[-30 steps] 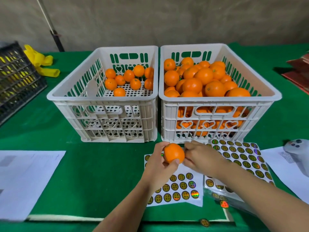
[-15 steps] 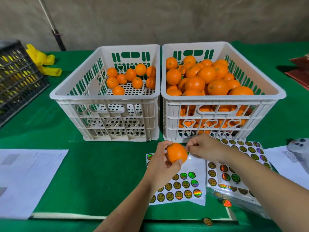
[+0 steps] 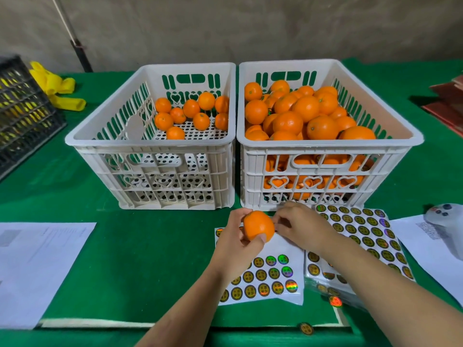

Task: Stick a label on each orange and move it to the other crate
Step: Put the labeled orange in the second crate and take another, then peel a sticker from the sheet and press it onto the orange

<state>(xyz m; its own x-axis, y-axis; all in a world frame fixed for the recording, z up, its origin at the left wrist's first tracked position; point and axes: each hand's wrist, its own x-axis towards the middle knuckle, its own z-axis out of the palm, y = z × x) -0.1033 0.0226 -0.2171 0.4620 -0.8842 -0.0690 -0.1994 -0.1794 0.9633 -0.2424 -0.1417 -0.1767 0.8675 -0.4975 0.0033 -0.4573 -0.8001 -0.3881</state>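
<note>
Left hand point(image 3: 235, 242): gripping round orange fruit point(image 3: 258, 225) above white sticker sheet point(image 3: 273, 279) | right hand point(image 3: 302, 227): fingertips pinched at fruit's right side | white slatted plastic crates point(image 3: 150, 144) behind, on green cloth point(image 3: 140, 259).

Bare grey wall point(image 3: 250, 26), green table point(image 3: 150, 246)
</note>
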